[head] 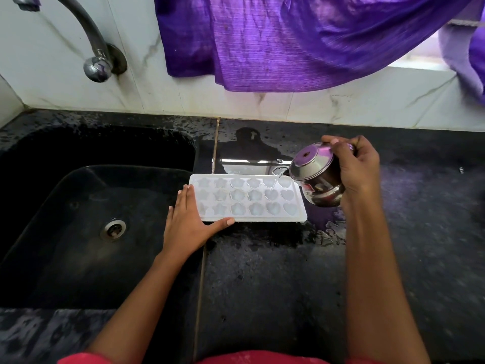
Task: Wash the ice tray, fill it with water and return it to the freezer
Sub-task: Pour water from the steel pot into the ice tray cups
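Note:
A white ice tray [299, 203] with star, flower and heart moulds lies flat on the wet black counter, just right of the sink. My left hand [189, 224] rests flat against the tray's left end, fingers straight, thumb along its near edge. My right hand [354, 169] grips a small steel pot [315, 177], tilted left over the tray's far right corner. A thin stream of water runs from the pot's lip into a heart mould.
A black sink [78, 232] with a steel drain [113, 229] lies to the left. A steel tap [89, 38] juts from the tiled wall above it. A purple cloth [288, 40] hangs over the back wall. Water pools on the black counter [262, 271] around the tray.

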